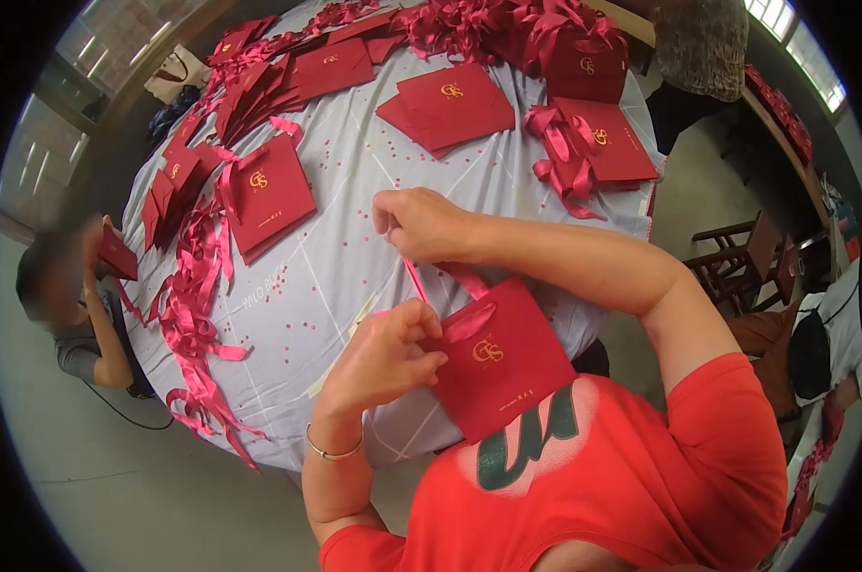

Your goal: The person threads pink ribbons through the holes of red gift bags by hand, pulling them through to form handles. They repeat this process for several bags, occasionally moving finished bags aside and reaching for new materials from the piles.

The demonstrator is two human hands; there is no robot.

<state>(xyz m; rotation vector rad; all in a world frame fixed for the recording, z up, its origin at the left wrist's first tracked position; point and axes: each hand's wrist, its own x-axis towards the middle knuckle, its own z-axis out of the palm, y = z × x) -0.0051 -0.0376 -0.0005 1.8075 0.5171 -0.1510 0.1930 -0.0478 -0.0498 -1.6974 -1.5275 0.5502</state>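
Note:
A red paper gift bag (507, 367) with a gold emblem leans against my shirt at the table's near edge. A pink ribbon (471, 322) loops at its top edge. My left hand (381, 355), with a bracelet at the wrist, is closed at the bag's upper left corner, its curled fingers on the ribbon; the fingertip contact is partly hidden. Farther out over the table, my right hand (426, 226) is closed in a pinch on a ribbon strand that runs tautly down toward my left hand.
On the round table's pale cloth (345, 257) lie a flat red bag (271, 195), stacked bags (455, 107), a beribboned bag (621, 143) and loose ribbons (197, 329). Another person (92, 319) sits at the left holding a red bag. A wooden chair (750, 262) stands at right.

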